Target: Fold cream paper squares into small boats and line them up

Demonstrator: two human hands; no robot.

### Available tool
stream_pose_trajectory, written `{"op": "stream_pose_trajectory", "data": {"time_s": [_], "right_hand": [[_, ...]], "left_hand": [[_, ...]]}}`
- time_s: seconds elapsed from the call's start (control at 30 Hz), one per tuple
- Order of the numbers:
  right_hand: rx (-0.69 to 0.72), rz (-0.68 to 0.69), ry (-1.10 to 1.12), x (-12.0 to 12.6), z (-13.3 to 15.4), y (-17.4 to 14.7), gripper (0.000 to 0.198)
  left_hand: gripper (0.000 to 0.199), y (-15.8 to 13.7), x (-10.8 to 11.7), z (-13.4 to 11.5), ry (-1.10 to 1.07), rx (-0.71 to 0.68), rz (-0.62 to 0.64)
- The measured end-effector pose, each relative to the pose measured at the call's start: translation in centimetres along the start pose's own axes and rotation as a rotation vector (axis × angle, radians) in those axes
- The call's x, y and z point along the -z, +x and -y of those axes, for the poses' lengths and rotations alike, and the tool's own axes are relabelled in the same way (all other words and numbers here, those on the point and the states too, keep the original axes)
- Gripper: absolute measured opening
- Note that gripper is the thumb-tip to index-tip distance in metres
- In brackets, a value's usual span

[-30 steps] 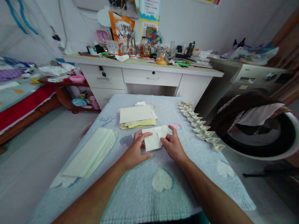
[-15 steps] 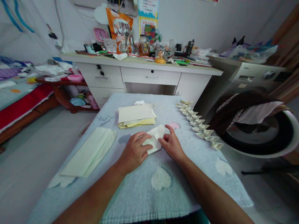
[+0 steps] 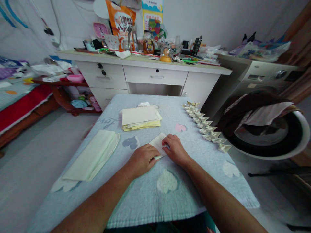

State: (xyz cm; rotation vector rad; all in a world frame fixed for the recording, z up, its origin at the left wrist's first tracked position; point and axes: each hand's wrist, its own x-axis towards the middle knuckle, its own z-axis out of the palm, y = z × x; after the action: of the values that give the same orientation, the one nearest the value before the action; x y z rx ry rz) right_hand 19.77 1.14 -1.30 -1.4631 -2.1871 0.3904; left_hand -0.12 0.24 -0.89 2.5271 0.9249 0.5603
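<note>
The folded paper (image 3: pixel 157 140) lies near the middle of the table (image 3: pixel 143 204). The left hand (image 3: pixel 143 158) covers its near-left side, fingers close together; the right hand (image 3: pixel 175 149) rests on its right side, fingers bent. Whether either pinches it cannot be told. Paper boats (image 3: pixel 206 129) line the table's right edge. Behind, an orange bag (image 3: pixel 120 22) reads "津味"; the jar (image 3: pixel 148 42) carries a label too small to read.
</note>
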Motion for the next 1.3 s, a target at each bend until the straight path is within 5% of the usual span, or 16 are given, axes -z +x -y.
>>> {"op": "stream_pose_trajectory", "data": {"time_s": [0.4,0.87,1.3], "right_hand": [[0.135,0.21,0.041,1.7,0.4,-0.5,0.016],[-0.069,0.113,-0.016,0.0,1.1,-0.5,0.008],[-0.092,0.114,-0.033,-0.3,1.0,-0.4,0.015]], "left_hand": [[0.018,0.7,-0.2,0.0,-0.075,0.292,-0.124],[0.023,1.0,-0.9,0.1,0.166,0.513,-0.174],[0.027,1.3,-1.3,-0.1,0.334,0.528,-0.158]]}}
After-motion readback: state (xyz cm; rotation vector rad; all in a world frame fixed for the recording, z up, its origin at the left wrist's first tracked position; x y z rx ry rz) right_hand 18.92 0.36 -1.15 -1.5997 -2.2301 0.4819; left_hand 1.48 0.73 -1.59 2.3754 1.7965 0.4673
